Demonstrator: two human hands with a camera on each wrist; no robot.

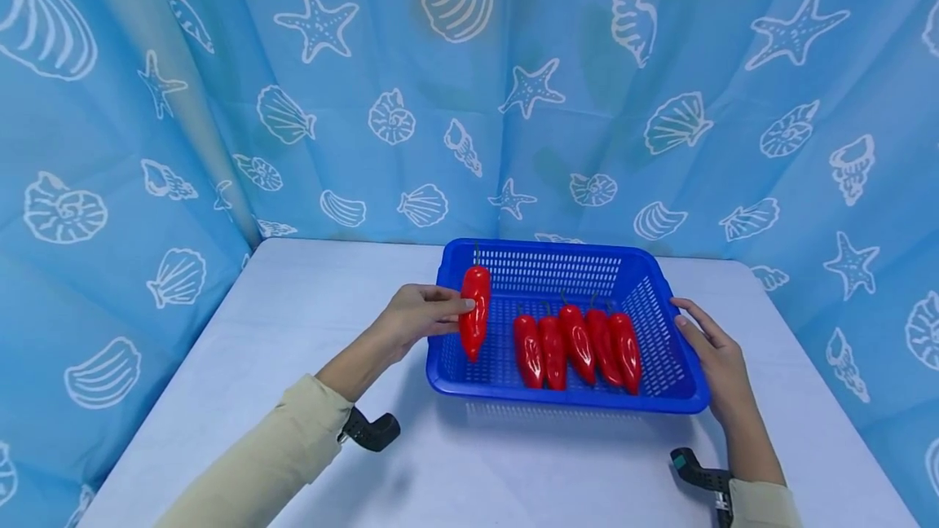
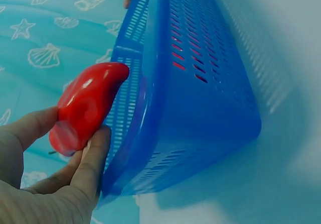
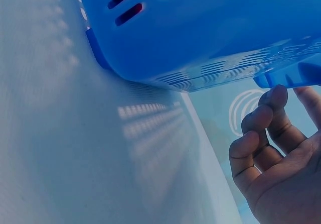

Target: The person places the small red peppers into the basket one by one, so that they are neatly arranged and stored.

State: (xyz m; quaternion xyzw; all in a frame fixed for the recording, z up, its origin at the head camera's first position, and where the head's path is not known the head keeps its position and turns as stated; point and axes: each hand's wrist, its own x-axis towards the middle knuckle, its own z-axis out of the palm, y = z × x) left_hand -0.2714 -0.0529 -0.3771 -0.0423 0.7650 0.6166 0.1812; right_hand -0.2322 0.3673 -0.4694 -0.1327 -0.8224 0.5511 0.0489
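Note:
A glossy red chili pepper (image 1: 475,308) is pinched between the thumb and fingers of my left hand (image 1: 418,318). It points tip down over the left side of a blue plastic basket (image 1: 568,403), its thin stem at the top. In the left wrist view the pepper (image 2: 89,106) appears beside the basket's rim (image 2: 150,83). Several more red peppers (image 1: 575,341) lie side by side on the basket floor. At the right end, my right hand (image 1: 722,369) grips the basket's rim; in the right wrist view its lower fingers (image 3: 258,117) curl beneath the rim.
The basket stands on a white-covered table (image 1: 323,308), toward its back edge. Behind and at both sides hangs a blue curtain (image 1: 455,80) with white shells and starfish. A black strap device (image 1: 370,430) sits on the left wrist, another (image 1: 700,471) on the right.

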